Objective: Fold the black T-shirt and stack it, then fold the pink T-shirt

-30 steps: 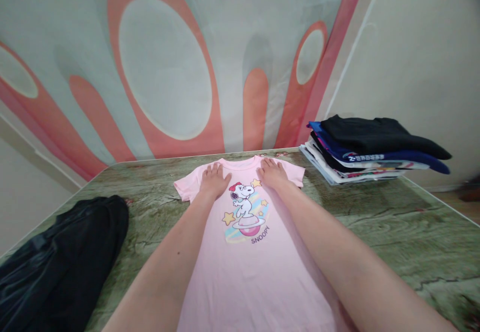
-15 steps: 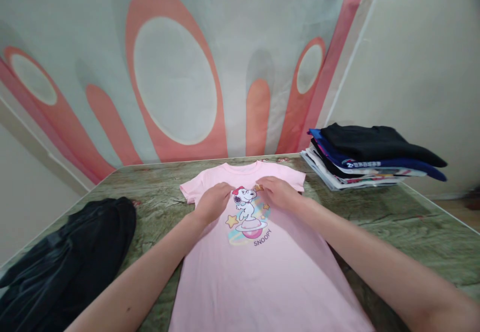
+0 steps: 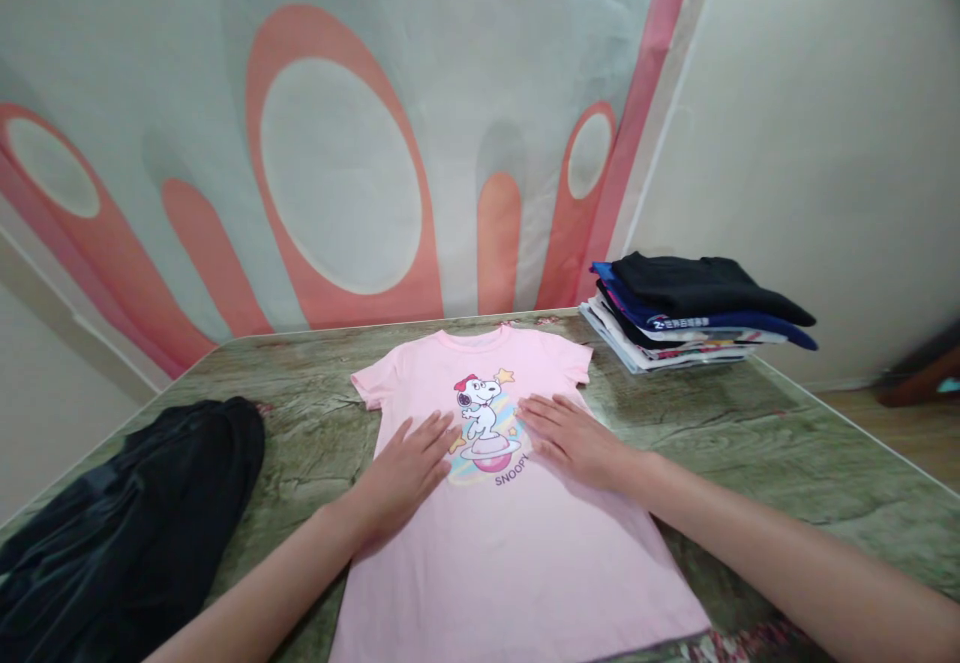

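A pink T-shirt with a cartoon dog print lies spread out, front up, its neckline toward the far edge of the table. My left hand rests flat on the shirt just left of the print, fingers apart. On the print's right side my right hand also lies flat, its fingers stretched out toward the dog. Neither hand holds anything. Both palms face down on the fabric.
Dark crumpled clothing lies at the left of the wood-patterned table. A stack of folded clothes, black on top, sits at the back right. Behind stands a wall with a pink and grey pattern.
Both hands have slid down the shirt toward me, and their bent fingers have straightened and spread flat. The view has shifted slightly, showing the shirt's lower right hem.
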Motion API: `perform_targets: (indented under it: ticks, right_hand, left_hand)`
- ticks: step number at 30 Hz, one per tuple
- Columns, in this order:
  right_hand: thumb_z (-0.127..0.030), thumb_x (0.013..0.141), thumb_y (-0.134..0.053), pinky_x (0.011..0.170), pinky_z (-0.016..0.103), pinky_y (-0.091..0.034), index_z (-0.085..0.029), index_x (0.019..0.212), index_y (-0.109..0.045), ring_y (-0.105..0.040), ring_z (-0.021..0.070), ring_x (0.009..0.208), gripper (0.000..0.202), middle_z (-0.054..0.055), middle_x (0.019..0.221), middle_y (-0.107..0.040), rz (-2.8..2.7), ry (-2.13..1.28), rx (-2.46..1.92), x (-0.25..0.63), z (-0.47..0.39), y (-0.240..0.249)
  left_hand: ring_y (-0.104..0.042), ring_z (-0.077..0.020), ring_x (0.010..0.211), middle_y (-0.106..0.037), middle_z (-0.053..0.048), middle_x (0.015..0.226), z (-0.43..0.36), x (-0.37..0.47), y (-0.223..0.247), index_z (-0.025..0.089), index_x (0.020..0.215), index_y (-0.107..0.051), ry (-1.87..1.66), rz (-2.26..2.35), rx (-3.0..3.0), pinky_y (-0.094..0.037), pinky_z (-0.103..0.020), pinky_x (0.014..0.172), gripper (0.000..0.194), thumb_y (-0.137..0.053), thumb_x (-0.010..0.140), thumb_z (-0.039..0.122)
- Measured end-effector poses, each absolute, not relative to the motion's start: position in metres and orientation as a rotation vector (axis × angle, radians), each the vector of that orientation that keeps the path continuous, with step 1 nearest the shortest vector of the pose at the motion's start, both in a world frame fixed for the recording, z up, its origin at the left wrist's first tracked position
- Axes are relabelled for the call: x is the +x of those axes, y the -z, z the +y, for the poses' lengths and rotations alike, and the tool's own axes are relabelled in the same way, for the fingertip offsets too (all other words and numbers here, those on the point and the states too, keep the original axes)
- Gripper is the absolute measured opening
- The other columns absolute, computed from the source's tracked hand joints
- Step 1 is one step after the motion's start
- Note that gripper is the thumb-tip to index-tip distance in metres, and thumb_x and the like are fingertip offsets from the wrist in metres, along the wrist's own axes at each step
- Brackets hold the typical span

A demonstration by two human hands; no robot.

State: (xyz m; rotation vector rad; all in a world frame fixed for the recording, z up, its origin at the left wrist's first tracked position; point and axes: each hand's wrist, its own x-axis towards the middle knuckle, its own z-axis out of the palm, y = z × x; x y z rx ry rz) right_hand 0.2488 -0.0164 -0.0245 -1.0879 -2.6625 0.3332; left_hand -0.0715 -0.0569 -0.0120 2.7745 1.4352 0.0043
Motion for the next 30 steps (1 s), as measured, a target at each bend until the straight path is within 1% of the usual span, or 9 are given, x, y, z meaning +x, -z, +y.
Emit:
perform_targets:
  ticks: [4, 6, 9, 17, 20, 22, 24, 26, 30]
  right_hand:
    - [-0.045, 0.096, -0.037, 0.118, 0.047, -0.012, -0.035, 0.149, -0.017, -0.018, 0.0200, 0.142, 0.058, -0.001, 0.154, -0.023, -2.724, -0.481, -0.972, 0.266, -0.079, 0.019]
    - [-0.046, 0.095, -0.040, 0.118, 0.047, -0.010, -0.037, 0.149, -0.010, -0.015, 0.0202, 0.143, 0.062, -0.003, 0.154, -0.018, -2.751, -0.545, -0.924, 0.272, -0.103, 0.015]
    - [-0.047, 0.095, -0.041, 0.119, 0.047, -0.008, -0.039, 0.148, -0.007, -0.013, 0.0198, 0.143, 0.063, -0.004, 0.154, -0.015, -2.772, -0.575, -0.906, 0.276, -0.116, 0.012]
    - [-0.046, 0.097, -0.035, 0.116, 0.048, -0.014, -0.034, 0.147, -0.026, -0.021, 0.0206, 0.141, 0.052, 0.000, 0.153, -0.026, -2.752, -0.421, -0.946, 0.266, -0.034, 0.017]
    - [-0.045, 0.096, -0.037, 0.114, 0.044, -0.021, -0.030, 0.143, -0.038, -0.029, 0.0197, 0.138, 0.049, 0.003, 0.148, -0.037, -2.689, -0.382, -0.982, 0.250, 0.001, 0.019]
    - [-0.044, 0.097, -0.034, 0.112, 0.041, -0.025, -0.025, 0.139, -0.044, -0.033, 0.0187, 0.136, 0.047, 0.005, 0.145, -0.043, -2.625, -0.344, -1.006, 0.236, 0.018, 0.022]
    - [-0.044, 0.098, -0.031, 0.113, 0.043, -0.023, -0.022, 0.140, -0.043, -0.029, 0.0202, 0.138, 0.048, 0.007, 0.147, -0.040, -2.597, -0.295, -1.066, 0.222, 0.028, 0.026]
    - [-0.045, 0.098, -0.028, 0.113, 0.049, -0.018, -0.021, 0.143, -0.037, -0.022, 0.0234, 0.141, 0.052, 0.008, 0.152, -0.030, -2.621, -0.262, -1.134, 0.212, 0.030, 0.031]
    - [-0.047, 0.098, -0.025, 0.115, 0.051, -0.010, -0.018, 0.148, -0.026, -0.013, 0.0250, 0.143, 0.058, 0.011, 0.155, -0.020, -2.695, -0.247, -1.125, 0.204, 0.005, 0.035]
  left_hand:
    - [-0.013, -0.0214, 0.143, -0.014, 0.003, 0.155, -0.113, -0.076, 0.004, 0.038, 0.149, -0.005, 0.064, 1.227, 2.760, -0.008, -0.047, 0.116, 0.056, -0.029, 0.099, 0.044]
    - [-0.014, -0.0229, 0.143, -0.013, 0.004, 0.155, -0.131, -0.079, 0.001, 0.041, 0.148, -0.004, 0.068, 1.176, 2.739, -0.006, -0.049, 0.116, 0.060, -0.033, 0.097, 0.049]
    - [-0.016, -0.0231, 0.142, -0.015, 0.005, 0.154, -0.139, -0.084, -0.001, 0.044, 0.147, -0.006, 0.069, 1.151, 2.709, -0.005, -0.049, 0.116, 0.061, -0.036, 0.095, 0.052]
    - [-0.017, -0.0215, 0.143, -0.019, 0.003, 0.155, -0.061, -0.086, 0.000, 0.039, 0.147, -0.019, 0.088, 1.279, 2.768, -0.015, -0.047, 0.114, 0.050, -0.027, 0.099, 0.046]
    - [-0.026, -0.0191, 0.140, -0.032, 0.000, 0.151, -0.030, -0.070, 0.000, 0.033, 0.143, -0.036, 0.012, 1.353, 2.795, -0.023, -0.041, 0.112, 0.045, -0.028, 0.099, 0.038]
    - [-0.028, -0.0188, 0.139, -0.037, -0.002, 0.149, -0.017, -0.054, 0.004, 0.028, 0.138, -0.044, -0.074, 1.415, 2.803, -0.022, -0.040, 0.111, 0.043, -0.029, 0.099, 0.037]
    - [-0.024, -0.0211, 0.141, -0.034, -0.004, 0.150, -0.008, -0.038, 0.012, 0.027, 0.141, -0.040, -0.130, 1.495, 2.778, -0.018, -0.046, 0.112, 0.046, -0.030, 0.098, 0.041]
    - [-0.019, -0.0231, 0.142, -0.027, -0.003, 0.153, -0.005, -0.028, 0.022, 0.030, 0.145, -0.031, -0.136, 1.541, 2.747, -0.014, -0.051, 0.113, 0.051, -0.028, 0.098, 0.047]
    - [-0.014, -0.0220, 0.143, -0.018, 0.000, 0.156, -0.009, -0.027, 0.033, 0.034, 0.148, -0.023, -0.124, 1.521, 2.753, -0.010, -0.049, 0.113, 0.053, -0.021, 0.098, 0.052]
